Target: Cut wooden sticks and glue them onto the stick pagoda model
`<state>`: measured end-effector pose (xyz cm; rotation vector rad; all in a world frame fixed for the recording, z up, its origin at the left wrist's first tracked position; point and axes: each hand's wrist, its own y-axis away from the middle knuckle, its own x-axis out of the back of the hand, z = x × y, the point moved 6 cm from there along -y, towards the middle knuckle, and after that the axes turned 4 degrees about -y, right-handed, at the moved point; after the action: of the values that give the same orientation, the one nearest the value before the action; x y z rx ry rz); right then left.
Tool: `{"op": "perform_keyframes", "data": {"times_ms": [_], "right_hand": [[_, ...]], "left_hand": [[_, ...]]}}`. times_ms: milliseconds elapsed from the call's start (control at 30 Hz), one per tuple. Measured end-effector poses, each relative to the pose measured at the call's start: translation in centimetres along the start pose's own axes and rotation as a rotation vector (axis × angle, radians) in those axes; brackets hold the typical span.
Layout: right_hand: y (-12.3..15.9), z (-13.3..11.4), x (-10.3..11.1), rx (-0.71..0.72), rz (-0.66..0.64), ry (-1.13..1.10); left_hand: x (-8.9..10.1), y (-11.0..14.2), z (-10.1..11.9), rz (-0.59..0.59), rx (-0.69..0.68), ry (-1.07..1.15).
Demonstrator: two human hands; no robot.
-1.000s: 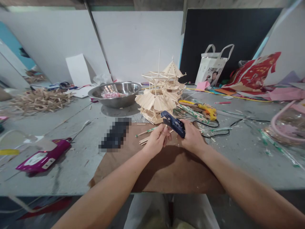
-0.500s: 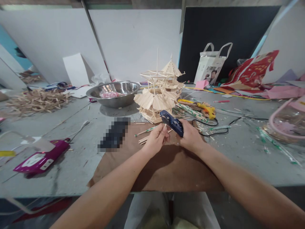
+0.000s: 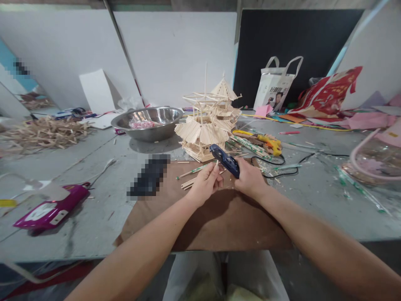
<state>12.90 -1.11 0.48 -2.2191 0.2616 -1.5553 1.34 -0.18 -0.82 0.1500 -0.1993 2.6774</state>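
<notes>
A short, thin wooden stick is pinched between the thumb and fingers of my left hand, its pale tip pointing up. My right hand grips a dark blue, stapler-shaped hand tool, whose far end slants up and left, close to the stick. I cannot make out the tool's exact kind. Both hands are above a brown sheet. Several loose wooden sticks lie beside my left hand. Just beyond stands a tiered pavilion model built of thin sticks.
A steel basin holds a pinkish packet. A dark pixelated object lies on the left of the sheet, with a purple power strip farther left. A yellow glue gun and its black cord lie to the right. A stick pile sits far left.
The view has shifted slightly. Both hands keep the same grips, and the tool and stick stay close together with little visible movement.
</notes>
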Motion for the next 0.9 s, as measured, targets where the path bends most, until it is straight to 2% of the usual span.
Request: {"op": "perform_keyframes", "data": {"times_ms": [200,367,467,600,733,900], "right_hand": [[0.0,0.3,-0.4,-0.066,-0.053,0.061],[-0.1,0.5,-0.6,-0.098,-0.031,0.032],[-0.4,1.0,-0.3,-0.108,0.025,-0.022],[-0.8,1.6,0.2,-0.074,0.094,-0.080],[-0.6,1.0,0.0,-0.008,0.039,-0.073],[-0.3,0.2,-0.1,0.011,0.040,-0.032]], "left_hand": [[-0.1,-0.2,-0.1,-0.019,0.009,0.046],[0.0,-0.3,-0.3,-0.031,0.048,0.113],[0.1,-0.3,-0.3,-0.037,0.043,0.121],[0.2,-0.3,-0.4,-0.029,0.034,0.098],[0.3,-0.2,-0.2,-0.002,0.021,0.060],[0.3,-0.2,0.2,0.007,0.011,0.024]]}}
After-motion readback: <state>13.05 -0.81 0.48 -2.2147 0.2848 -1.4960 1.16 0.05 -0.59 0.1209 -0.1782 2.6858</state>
